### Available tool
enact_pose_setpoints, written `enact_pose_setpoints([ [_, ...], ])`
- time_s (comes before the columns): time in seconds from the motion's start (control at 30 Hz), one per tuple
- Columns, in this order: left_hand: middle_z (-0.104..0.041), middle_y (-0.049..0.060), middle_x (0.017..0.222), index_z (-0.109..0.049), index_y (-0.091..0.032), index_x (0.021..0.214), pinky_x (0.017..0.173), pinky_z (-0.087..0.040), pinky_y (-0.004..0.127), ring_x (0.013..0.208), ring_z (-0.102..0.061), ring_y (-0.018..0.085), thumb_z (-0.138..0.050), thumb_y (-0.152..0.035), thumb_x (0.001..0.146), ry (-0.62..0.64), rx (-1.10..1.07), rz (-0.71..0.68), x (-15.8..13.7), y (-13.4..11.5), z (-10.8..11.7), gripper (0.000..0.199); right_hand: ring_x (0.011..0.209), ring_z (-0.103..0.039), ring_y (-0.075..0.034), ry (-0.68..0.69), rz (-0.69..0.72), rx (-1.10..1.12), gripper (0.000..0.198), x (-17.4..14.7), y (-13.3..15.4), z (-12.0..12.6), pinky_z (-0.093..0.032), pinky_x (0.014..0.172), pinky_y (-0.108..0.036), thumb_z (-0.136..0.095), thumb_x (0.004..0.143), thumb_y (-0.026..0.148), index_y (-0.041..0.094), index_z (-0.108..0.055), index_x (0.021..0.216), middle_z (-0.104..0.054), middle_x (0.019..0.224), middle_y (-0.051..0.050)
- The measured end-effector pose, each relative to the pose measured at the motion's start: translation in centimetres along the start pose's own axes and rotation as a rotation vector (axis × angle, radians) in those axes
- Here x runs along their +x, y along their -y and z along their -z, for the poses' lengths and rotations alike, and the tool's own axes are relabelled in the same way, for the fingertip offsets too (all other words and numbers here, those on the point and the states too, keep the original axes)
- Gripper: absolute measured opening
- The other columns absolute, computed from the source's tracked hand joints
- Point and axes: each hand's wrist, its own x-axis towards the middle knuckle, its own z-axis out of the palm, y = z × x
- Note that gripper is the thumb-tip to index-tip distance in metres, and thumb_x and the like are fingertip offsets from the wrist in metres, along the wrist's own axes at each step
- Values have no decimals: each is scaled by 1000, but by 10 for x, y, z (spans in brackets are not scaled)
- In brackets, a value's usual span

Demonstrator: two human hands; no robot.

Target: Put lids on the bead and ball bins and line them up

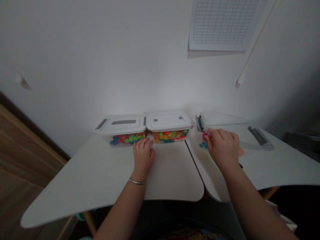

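My right hand (223, 148) is closed, thumb against fingers, around a small pink plastic piece (206, 135) at the left end of a clear lidless box (250, 145). Blue pieces (203, 145) lie just below it, and part of an orange piece (241, 152) shows beside the hand. My left hand (143, 155) holds nothing visible; its fingers stretch forward, slightly bent. They are by the front right corner of a white-lidded box (122, 125) with colourful pieces inside. Whether they touch that box I cannot tell.
A second white-lidded box (170, 121) of bright pieces stands beside the first, along the wall. Two white tabletops (172, 173) meet at a dark seam. A printed grid sheet (222, 25) and a cord (257, 43) hang on the wall. Wooden furniture (27, 143) stands at left.
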Motion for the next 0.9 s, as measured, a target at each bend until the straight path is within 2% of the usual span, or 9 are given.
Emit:
enact_pose_setpoints([
  [0.17,-63,12,121,-64,-19,109,107,-31,51,117,-51,29,-51,-14,77,1,-29,-9,0,0,1,35,79,-56,-21,33,108,55,23,-28,30,27,-32,76,-35,-49,93,29,18,-63,106,-68,83,-7],
  [0.33,-62,12,120,-65,-19,108,107,-32,49,117,-50,28,-52,-14,76,11,-117,16,2,3,1,35,76,-55,-20,50,169,117,18,-39,54,36,-32,70,-34,-52,93,29,19,-64,102,-66,78,-5],
  [0.5,-63,13,116,-67,-18,100,107,-31,51,116,-50,30,-54,-17,74,-18,-380,136,4,6,-1,30,77,-54,-21,75,292,190,19,-45,78,29,-32,70,-35,-60,88,23,16,-64,106,-68,82,-5],
  [0.7,-66,9,111,-67,-20,97,107,-34,46,112,-54,25,-52,-32,81,-49,-649,271,4,13,-2,25,82,-56,-21,150,380,295,25,-48,115,28,-35,74,-36,-58,88,19,16,-62,113,-69,88,-4],
  [0.9,-67,8,115,-64,-21,106,93,-48,38,104,-63,21,-44,-45,85,-98,-1087,531,4,18,-5,38,88,-58,-22,276,447,363,38,-41,144,31,-42,76,-38,-47,91,13,12,-53,128,-68,97,-10],
])
